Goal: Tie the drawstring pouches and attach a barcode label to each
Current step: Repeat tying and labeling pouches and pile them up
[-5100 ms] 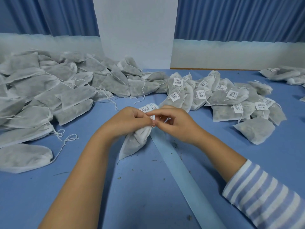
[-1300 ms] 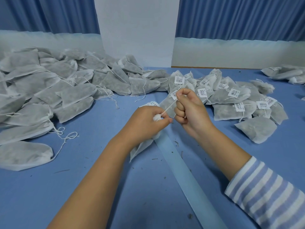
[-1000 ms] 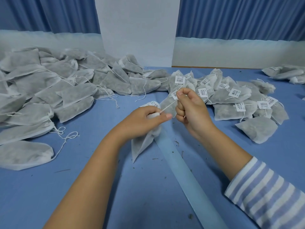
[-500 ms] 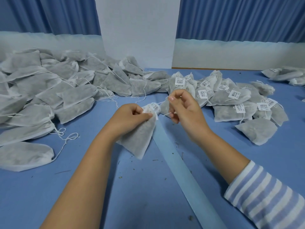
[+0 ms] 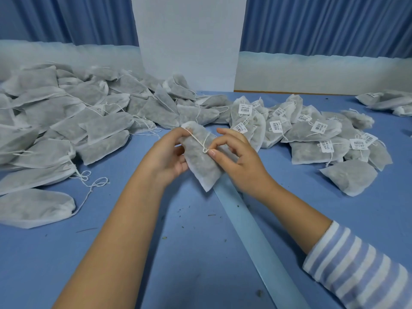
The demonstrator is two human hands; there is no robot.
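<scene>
A filled grey-white drawstring pouch is held just above the blue table at mid-frame, its mouth end pointing up and away. My left hand grips its left side. My right hand pinches the white drawstring between thumb and forefinger where it lies across the pouch. No label shows on this pouch's visible face. A heap of unlabelled pouches with loose strings fills the left. A heap of pouches with barcode labels lies to the right.
A pale blue strip runs diagonally across the table from under the hands toward the near right. A white panel stands behind the heaps, blue curtains beyond. More pouches lie at the far right edge. Small crumbs dot the table.
The pouch has been turned and laid between both hands. My right hand has dropped from pulling the string taut above to pinching it against the pouch.
</scene>
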